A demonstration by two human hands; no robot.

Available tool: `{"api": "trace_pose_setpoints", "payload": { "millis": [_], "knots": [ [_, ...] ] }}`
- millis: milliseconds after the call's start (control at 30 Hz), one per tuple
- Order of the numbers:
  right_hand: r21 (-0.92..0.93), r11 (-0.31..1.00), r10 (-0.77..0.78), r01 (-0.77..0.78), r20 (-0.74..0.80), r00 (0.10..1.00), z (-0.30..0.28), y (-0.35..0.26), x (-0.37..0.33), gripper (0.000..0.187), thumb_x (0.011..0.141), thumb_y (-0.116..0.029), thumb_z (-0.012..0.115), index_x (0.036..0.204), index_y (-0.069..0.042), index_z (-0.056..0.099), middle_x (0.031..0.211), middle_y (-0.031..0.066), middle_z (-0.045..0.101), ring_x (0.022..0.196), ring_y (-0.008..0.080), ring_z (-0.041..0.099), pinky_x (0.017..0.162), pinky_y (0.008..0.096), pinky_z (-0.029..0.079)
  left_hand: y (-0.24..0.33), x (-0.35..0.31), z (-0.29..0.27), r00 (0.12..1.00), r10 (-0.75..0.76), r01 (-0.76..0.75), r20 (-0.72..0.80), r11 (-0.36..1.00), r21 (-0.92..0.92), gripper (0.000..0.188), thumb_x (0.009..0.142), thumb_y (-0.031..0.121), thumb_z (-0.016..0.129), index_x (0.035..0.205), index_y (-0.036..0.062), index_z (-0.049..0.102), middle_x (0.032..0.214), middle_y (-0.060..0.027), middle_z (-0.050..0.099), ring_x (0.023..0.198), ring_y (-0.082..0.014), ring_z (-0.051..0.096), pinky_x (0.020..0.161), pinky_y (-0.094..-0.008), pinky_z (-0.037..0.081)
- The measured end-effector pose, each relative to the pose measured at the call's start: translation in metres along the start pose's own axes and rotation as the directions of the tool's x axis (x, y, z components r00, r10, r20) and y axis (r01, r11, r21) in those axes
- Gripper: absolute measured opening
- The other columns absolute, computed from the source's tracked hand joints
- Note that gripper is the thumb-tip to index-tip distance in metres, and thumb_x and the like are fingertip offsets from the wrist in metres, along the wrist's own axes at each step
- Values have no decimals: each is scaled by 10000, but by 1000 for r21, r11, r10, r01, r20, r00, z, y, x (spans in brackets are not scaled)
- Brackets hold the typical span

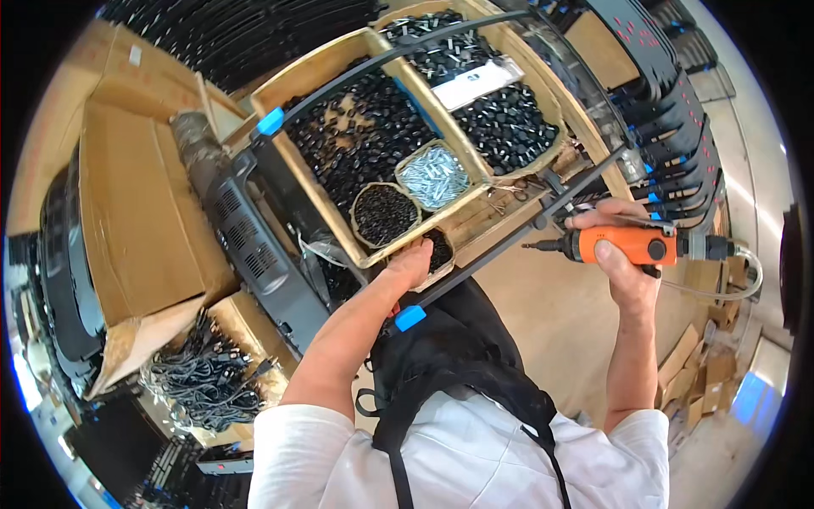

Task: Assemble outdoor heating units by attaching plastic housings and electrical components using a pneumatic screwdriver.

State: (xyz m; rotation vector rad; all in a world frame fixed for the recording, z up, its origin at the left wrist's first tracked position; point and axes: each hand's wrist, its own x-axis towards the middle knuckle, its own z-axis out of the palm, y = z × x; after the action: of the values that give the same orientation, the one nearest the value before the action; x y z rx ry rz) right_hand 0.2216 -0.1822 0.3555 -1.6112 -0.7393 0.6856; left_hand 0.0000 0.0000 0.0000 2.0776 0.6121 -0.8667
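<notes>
My right hand (630,276) is closed around an orange air screwdriver (615,245), whose dark bit points left toward the black frame. A clear hose (755,276) runs from its back end. My left hand (413,265) reaches to a small box of black screws (440,251) under the near edge of the wooden tray (424,241); its fingertips are hidden there. Just beyond that hand, a round tub of tiny black screws (386,215) and a box of silver screws (433,176) sit in the tray's corner.
A thin black frame (483,265) with blue corner pads (410,318) lies across the tray. Small black parts (360,127) fill the compartments. On the left are a black panel (246,229), an open cardboard box (140,212) and bundled cables (208,382). Black frames (691,144) stand stacked at right.
</notes>
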Motion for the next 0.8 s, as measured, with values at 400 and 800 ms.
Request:
{"api": "trace_pose_setpoints", "payload": {
  "millis": [400, 800],
  "knots": [
    [123, 992, 34, -3, -257, 966, -157, 84, -40, 511, 889, -139, 794, 1313, 26, 560, 1132, 213, 753, 1105, 318, 733, 1010, 462, 571, 134, 79, -15, 921, 220, -232, -322, 973, 3, 336, 1063, 244, 540, 1349, 73, 583, 1049, -243, 736, 997, -427, 718, 896, -521, 562],
    [284, 921, 356, -265, -347, 868, -243, 159, -73, 454, 869, -84, 794, 1273, 18, 612, 1135, 186, 768, 1094, 283, 734, 1012, 451, 576, 165, 189, 5, 964, 129, -33, -233, 926, 377, 510, 1096, 195, 350, 1577, 39, 292, 1542, -266, 515, 1381, -421, 552, 1141, -513, 467]
  ]
}}
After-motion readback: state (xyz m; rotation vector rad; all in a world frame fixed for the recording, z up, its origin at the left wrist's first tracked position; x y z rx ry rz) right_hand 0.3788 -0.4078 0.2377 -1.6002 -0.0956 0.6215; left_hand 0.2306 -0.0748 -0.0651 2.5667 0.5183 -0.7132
